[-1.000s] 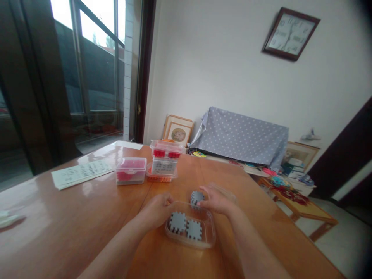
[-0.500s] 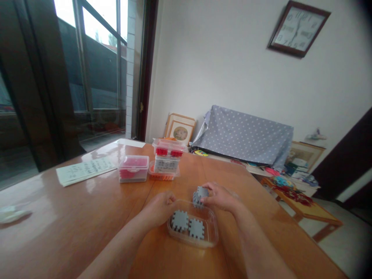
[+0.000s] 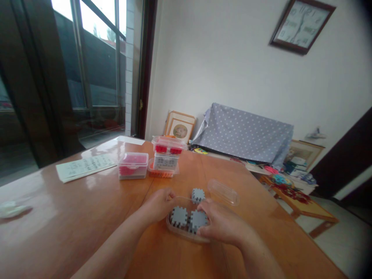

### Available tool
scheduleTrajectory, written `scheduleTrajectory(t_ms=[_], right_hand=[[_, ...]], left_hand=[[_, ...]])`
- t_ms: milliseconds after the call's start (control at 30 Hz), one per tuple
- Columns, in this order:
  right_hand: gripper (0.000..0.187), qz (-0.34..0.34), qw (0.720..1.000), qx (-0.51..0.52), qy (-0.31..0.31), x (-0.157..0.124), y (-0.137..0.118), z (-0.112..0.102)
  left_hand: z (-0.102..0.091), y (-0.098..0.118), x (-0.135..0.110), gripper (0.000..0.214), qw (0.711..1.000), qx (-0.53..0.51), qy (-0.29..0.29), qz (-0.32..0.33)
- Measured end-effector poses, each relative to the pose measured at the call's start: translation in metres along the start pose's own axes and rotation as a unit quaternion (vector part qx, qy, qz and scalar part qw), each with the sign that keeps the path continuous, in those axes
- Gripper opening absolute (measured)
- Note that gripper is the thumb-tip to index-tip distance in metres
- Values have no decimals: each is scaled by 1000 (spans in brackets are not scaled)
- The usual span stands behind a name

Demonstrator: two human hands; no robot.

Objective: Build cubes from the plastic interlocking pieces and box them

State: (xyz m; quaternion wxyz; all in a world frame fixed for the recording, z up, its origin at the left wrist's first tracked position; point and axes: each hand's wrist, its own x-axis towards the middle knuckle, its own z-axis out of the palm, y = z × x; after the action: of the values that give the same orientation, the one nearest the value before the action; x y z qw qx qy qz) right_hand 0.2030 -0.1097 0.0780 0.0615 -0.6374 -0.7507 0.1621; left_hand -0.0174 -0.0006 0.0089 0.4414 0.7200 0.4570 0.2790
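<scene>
Over at the far left of the wooden table (image 3: 87, 217) we see a printed sheet of paper (image 3: 85, 166), then a pink box (image 3: 133, 166) and, just beside it, a stack of boxes (image 3: 167, 157) with red and orange pieces inside. Nearer to us, our left hand (image 3: 158, 205) curls around the left rim of the clear tray (image 3: 186, 234), gripping it. Two toothed cubes sit side by side in that tray: the left grey cube (image 3: 178, 216) lies free, while our right hand (image 3: 222, 226) closes its fingertips on the right grey cube (image 3: 198, 219). Just beyond the tray a third grey cube (image 3: 198, 195) stands on the table, and to its right lies the clear lid (image 3: 223, 192), apart from the tray.
</scene>
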Motion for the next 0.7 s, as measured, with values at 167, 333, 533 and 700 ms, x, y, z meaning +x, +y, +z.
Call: scheduleTrajectory(t_ms=[167,333,533,700], right_hand=[[42,30,999,-38,-3,8,2,7],[42,13,999,-51,2,11,3,11],[22,-13,1000,-9,7,6,1,3],[18,-35,999,0,26,0,1,-2]], left_hand=[[2,-3,2,34,1000,-5,-1,4],[3,-6,4,33,1000,7,1,9],[1,-2,2,30,1000,3,0,6],[1,-1,1,29,1000,0,-1,0]])
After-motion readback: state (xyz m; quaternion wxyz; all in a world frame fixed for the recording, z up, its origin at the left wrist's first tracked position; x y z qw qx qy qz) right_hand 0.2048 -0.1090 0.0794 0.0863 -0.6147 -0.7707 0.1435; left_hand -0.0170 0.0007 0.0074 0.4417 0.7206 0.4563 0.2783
